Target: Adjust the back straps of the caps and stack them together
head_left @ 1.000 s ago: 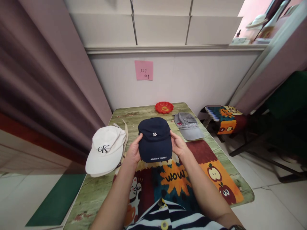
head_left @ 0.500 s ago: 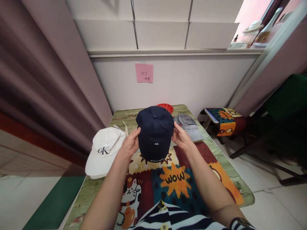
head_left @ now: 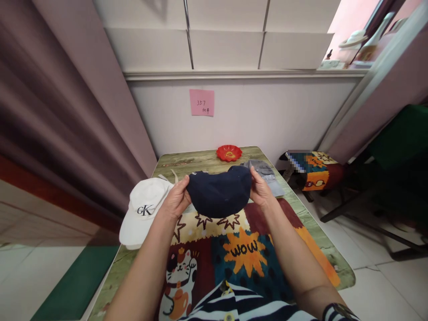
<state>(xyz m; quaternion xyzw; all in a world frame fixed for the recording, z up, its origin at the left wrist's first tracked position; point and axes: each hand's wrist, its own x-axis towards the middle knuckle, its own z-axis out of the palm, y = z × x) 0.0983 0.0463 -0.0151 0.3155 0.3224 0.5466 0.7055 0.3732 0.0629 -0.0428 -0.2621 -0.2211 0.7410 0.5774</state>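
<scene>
A navy baseball cap (head_left: pixel 220 192) is held up over the table between my two hands. My left hand (head_left: pixel 177 196) pinches its left edge, and my right hand (head_left: pixel 260 187) grips the right edge. The cap's rounded crown faces me, and no lettering shows on this side. To the left lies a white cap (head_left: pixel 147 209) with black letters on its front, close to my left forearm. Behind my right hand a grey cap (head_left: pixel 267 174) rests on the table, partly hidden.
A red scalloped dish (head_left: pixel 229 153) stands at the table's back edge by the wall. The green-grained table (head_left: pixel 187 158) carries a colourful patterned mat (head_left: pixel 197 267). A stool with a similar cloth (head_left: pixel 321 169) is off to the right, and a curtain (head_left: pixel 76 89) hangs at left.
My hands have tilted and turned the navy cap, so its small front logo and brim text no longer show. Both hands moved slightly apart. The red dish is now fully visible behind it.
</scene>
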